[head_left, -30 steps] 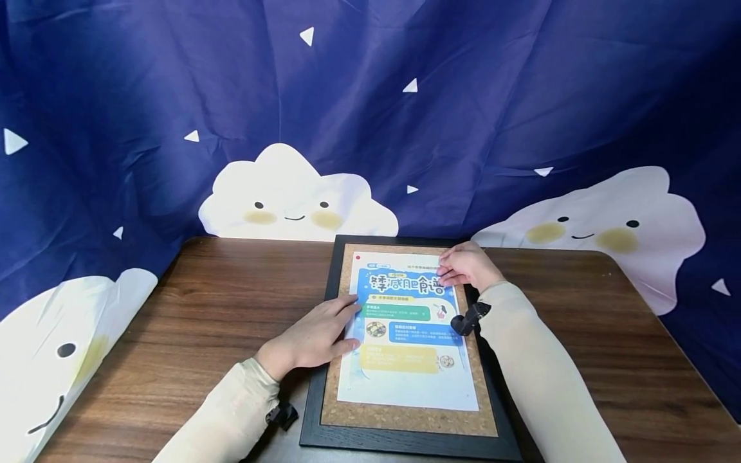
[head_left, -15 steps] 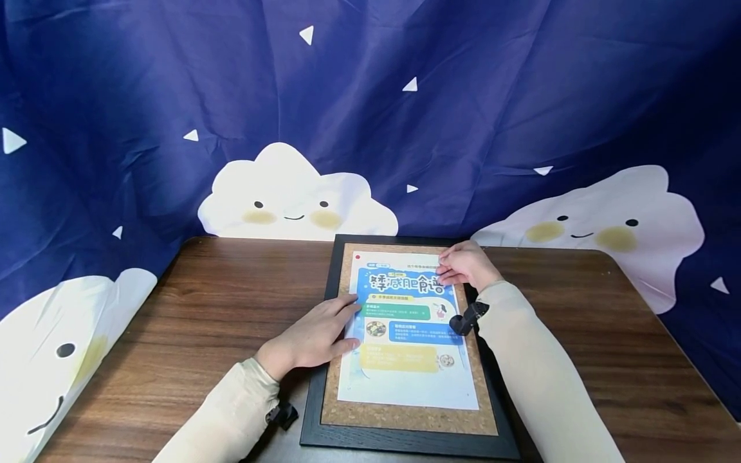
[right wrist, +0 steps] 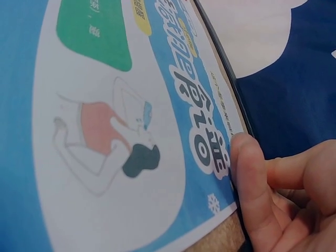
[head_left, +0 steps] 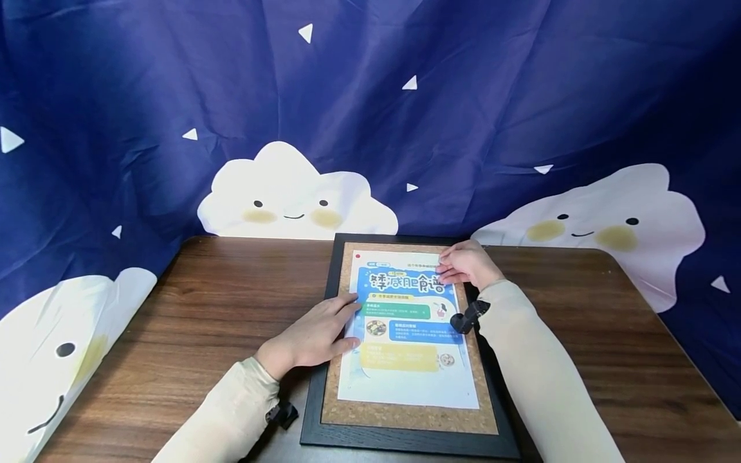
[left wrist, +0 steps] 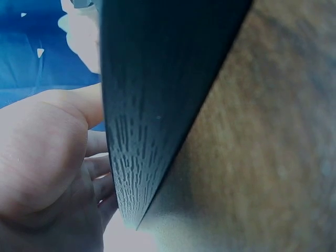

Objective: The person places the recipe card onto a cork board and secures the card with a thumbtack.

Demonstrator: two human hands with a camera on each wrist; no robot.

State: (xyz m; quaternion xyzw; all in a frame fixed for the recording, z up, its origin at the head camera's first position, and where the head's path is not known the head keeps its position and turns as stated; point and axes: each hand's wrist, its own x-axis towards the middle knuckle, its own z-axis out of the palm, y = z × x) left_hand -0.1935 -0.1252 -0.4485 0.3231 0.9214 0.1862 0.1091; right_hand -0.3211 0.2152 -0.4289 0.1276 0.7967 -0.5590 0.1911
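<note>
A printed sheet [head_left: 405, 386] with blue, green and yellow panels lies on a cork board [head_left: 417, 418] in a black frame [head_left: 399, 438]. A round red pin head [head_left: 357, 256] marks its top-left corner. My left hand [head_left: 315, 334] rests over the frame's left side, fingers extended onto the sheet's edge; the left wrist view has the frame's side [left wrist: 136, 131] beside my palm. At the sheet's top-right corner, my right hand [head_left: 467, 265] bends its fingers, thumb and fingertips close together. Those fingertips [right wrist: 247, 173] cover the corner, so whatever may be between them is hidden.
The board lies on a brown wooden table [head_left: 231, 302], its top end near the table's far edge. Behind hangs a dark blue cloth [head_left: 347, 96] with white clouds and triangles. Dark wrist cameras [head_left: 282, 415] are strapped on both cream sleeves [head_left: 538, 360].
</note>
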